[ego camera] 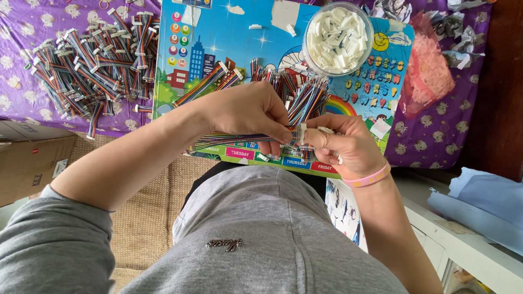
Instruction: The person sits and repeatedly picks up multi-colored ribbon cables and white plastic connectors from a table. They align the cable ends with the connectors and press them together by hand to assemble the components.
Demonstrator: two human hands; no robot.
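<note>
Left hand (248,111) – pinches rainbow ribbon cable (234,139) flat over lap. Right hand (343,144) – closed on cable's white connector end (303,134). Risk: wires splay, housing slips if pinch loosens. Loose cables (305,95) crowd picture board (261,27); open connector tub (338,38) near board edge, tippable. Finished pile (92,65) far left, clear.

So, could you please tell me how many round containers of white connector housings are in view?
1. The round clear container of white connector housings stands on the colourful picture board, beyond the right hand and the loose ribbon cables. Others may sit out of frame.
</note>
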